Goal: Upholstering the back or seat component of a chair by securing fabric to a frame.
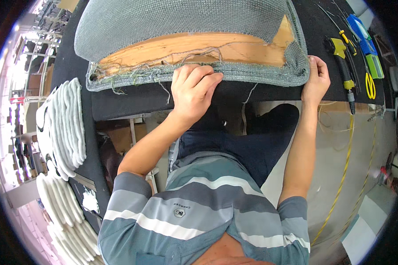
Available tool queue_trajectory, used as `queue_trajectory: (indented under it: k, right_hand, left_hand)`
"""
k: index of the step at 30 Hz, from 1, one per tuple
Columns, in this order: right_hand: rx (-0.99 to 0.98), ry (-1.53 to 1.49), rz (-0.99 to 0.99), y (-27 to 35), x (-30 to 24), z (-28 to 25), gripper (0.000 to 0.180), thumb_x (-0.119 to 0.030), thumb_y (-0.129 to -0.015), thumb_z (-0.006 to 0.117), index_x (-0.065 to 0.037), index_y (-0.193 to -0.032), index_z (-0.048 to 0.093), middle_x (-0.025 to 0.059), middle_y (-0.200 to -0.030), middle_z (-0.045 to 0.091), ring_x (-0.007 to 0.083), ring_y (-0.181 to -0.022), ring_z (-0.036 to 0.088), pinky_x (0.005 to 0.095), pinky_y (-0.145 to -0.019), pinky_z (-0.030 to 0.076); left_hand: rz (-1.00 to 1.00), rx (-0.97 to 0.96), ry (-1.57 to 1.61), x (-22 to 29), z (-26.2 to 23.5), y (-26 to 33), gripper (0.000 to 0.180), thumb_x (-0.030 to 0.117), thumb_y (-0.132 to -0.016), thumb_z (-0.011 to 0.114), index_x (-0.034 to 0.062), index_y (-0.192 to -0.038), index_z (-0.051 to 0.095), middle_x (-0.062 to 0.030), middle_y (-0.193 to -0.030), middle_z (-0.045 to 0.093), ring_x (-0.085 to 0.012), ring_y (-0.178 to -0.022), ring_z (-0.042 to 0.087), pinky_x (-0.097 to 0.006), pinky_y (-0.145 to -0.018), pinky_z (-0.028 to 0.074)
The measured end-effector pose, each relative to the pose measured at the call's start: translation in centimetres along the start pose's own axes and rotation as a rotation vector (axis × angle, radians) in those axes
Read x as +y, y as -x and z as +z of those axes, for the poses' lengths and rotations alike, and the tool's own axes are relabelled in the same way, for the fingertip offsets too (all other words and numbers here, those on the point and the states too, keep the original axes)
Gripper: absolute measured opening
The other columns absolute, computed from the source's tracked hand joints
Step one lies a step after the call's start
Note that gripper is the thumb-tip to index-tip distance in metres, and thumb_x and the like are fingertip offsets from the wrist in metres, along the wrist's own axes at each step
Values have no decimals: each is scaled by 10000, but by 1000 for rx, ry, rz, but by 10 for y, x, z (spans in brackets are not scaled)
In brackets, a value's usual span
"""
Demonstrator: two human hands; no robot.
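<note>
We've got a grey woven fabric cover (185,22) stretched over a wooden seat frame (194,47), lying on the black worktable (119,99) right in front of us. Left hand (193,88) sits mid-edge, fingers curled over the folded fabric hem (252,70), pinching it vs. the wood. Right hand (316,79) grips the cover's right corner, fingers wrapped round it. Loose threads hang along the hem's left part. To the right: yellow-black staple gun (342,62) w/ hose, yellow-handled scissors (369,85), blue & green tools. To the left: stacks of white padding (64,126).
</note>
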State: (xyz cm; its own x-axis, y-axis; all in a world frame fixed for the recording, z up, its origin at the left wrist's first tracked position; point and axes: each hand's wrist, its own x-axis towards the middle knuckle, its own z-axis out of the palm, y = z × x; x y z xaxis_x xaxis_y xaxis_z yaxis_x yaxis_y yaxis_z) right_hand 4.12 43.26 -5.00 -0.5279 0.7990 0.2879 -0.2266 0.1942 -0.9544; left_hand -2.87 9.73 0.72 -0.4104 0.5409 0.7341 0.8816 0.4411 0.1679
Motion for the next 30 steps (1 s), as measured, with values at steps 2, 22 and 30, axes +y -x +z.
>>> queue_trajectory:
  k: [2,22,30]
  right_hand:
    - [8,33,1,0,0,0,190,-152,-1017,692,18,-1094,726,43,-1029,739,101,-931,646,256,-880,509]
    - [-24,48,-8,-10,11,-13,186,-135,-1038,661,35,-1103,700,56,-1039,717,113,-910,635,274,-852,523]
    - [-8,69,-14,-8,9,-11,189,-142,-1036,668,31,-1106,701,50,-1027,716,109,-887,636,273,-833,526]
  left_hand:
    - [6,-18,1,2,0,-2,252,95,-737,838,150,-969,756,-6,-995,683,-243,-929,632,-395,-797,457]
    - [-208,-6,-151,6,-34,41,431,43,-801,733,142,-1218,697,-1,-1299,693,-217,-1225,613,-479,-1125,295]
    - [-342,85,-284,-42,-76,60,335,109,-798,823,131,-1124,749,-18,-1221,713,-261,-1176,593,-437,-1046,381]
